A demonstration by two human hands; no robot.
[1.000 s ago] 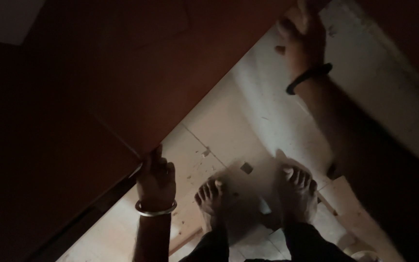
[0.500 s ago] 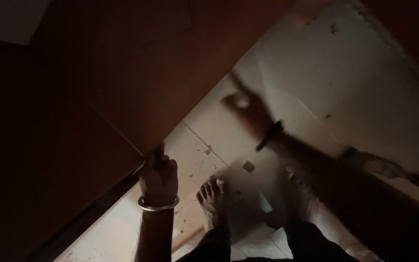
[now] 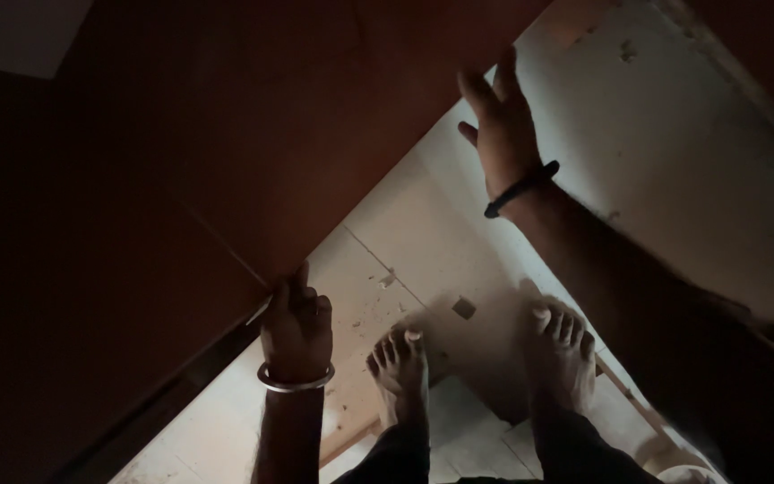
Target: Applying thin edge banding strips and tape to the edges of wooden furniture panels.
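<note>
Your left hand [image 3: 296, 324] grips the lower edge of the dark wooden board [image 3: 253, 134]; your right hand [image 3: 502, 130], fingers spread, hovers near its far edge, above the pale floor [image 3: 405, 242].

Large reddish-brown wooden board [image 3: 253, 134], flat, smooth, tilted overhead, lower edge slanting above pale tiled floor.

Left hand [image 3: 296, 324] at the board [image 3: 253, 152] edge, right hand [image 3: 502, 134] beyond, bare feet [image 3: 400, 363] below.
</note>
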